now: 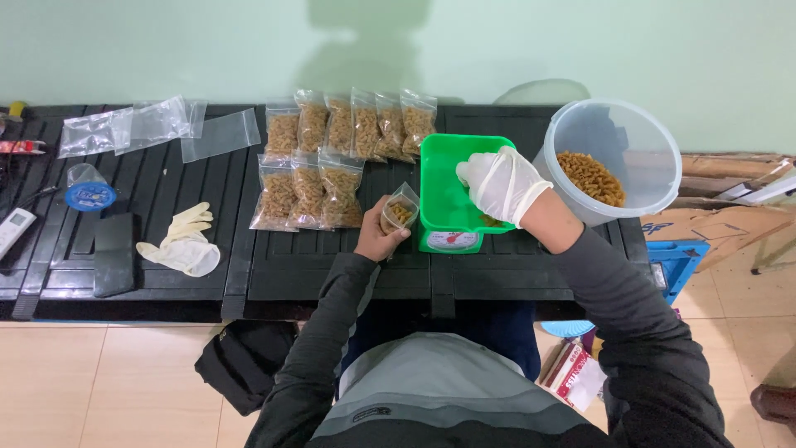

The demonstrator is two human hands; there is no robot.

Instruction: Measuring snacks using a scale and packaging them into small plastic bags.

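My right hand [502, 184], in a white glove, is down inside the green tray [444, 182] of the small scale [452, 240], fingers curled together over a little pasta at the tray's near edge; whether they actually pinch any pieces I cannot tell. My bare left hand [377, 239] is closed around a small clear bag [400, 210], holding it upright and open-mouthed just beside the tray's left wall, with some spiral pasta already in its bottom. The scale stands on the black slatted table [332, 274] right in front of me, its round dial facing me. To the right of the tray, touching or nearly so, sits a large translucent bucket [613, 137] with a heap of the same pasta [590, 177] against its far side. To the left of the tray lie filled bags [332, 158] in two overlapping rows, six behind and three in front. Further left on the table are empty clear bags [157, 126], a loose pair of pale gloves [182, 243], a dark phone [114, 253] lying flat, and a small cup with a blue lid [89, 192]. A black pouch [245, 361] lies on the tiled floor by my left knee.
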